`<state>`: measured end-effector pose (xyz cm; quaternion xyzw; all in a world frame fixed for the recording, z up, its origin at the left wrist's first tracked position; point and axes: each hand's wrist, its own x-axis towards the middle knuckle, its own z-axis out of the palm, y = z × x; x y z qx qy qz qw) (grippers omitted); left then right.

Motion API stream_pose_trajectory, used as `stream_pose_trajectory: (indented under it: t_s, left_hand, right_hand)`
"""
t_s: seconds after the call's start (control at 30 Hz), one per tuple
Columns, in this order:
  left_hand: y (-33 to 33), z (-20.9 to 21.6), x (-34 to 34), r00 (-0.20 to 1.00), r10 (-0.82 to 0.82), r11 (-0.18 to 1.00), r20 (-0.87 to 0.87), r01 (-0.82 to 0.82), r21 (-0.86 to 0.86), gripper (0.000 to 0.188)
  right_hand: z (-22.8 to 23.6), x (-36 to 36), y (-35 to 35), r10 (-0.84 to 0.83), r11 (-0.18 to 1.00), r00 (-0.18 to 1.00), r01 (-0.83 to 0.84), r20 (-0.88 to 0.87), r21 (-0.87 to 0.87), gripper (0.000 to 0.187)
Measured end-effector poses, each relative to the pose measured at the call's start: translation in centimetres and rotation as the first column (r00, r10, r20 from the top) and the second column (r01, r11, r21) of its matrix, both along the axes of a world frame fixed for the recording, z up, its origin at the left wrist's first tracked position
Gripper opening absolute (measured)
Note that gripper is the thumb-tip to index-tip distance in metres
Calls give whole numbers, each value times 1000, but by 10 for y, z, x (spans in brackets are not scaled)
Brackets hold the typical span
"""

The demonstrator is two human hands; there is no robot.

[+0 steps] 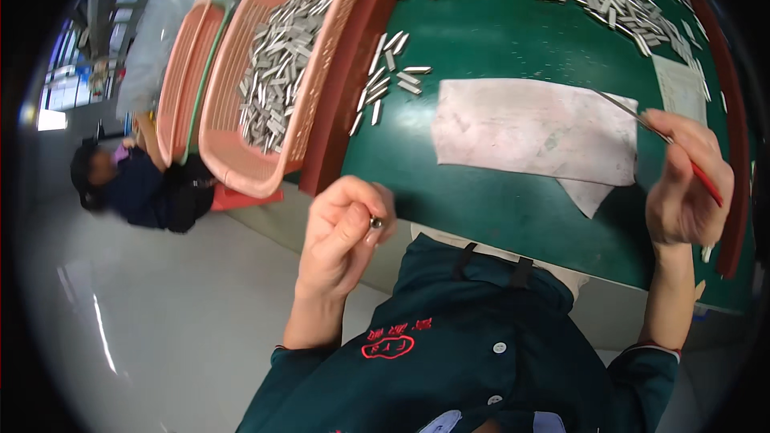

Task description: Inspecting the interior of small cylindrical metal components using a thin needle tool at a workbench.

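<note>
A small metal piece [375, 223] sits pinched between thumb and fingers of the left hand [345, 228], just off the near edge of the green table [513, 216]. The right hand [682, 184] grips a thin red-handled tool [654, 128] over the table's pale cloth [533, 128]. That piece could slip to the floor, since it hangs beyond the edge.

Pink basket [241, 168] (full of metal strips [277, 72]) beside green table [497, 32].
</note>
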<state>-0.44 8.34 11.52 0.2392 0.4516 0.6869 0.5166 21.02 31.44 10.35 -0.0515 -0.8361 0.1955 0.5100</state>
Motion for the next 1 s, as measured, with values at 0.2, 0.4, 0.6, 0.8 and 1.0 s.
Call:
stream_pose_trajectory:
  t_s: [0.2, 0.4, 0.6, 0.8, 1.0]
  left_hand:
    - [-57, -33, -4, 896, 21, 996, 444, -55, 65, 23]
    - [-83, -69, -9, 845, 141, 987, 516, -161, -7, 23]
    - [-94, -94, -7, 803, 161, 986, 574, -158, -55, 21]
    - [-90, -105, -4, 743, 172, 983, 647, -168, -69, 18]
    - [-92, -107, -3, 745, 135, 989, 654, -146, -38, 17]
  right_hand:
    - [-3, 6, -3, -5, 999, 1000, 5, 16, -34, 18]
    - [-4, 0, -3, -74, 997, 997, 74, 9, -26, 15]
    - [-12, -8, -5, -94, 994, 995, 93, -18, -52, 18]
    - [-9, -7, -6, -133, 990, 991, 132, -3, -41, 17]
    - [-9, -10, -7, -126, 990, 992, 125, -6, -63, 18]
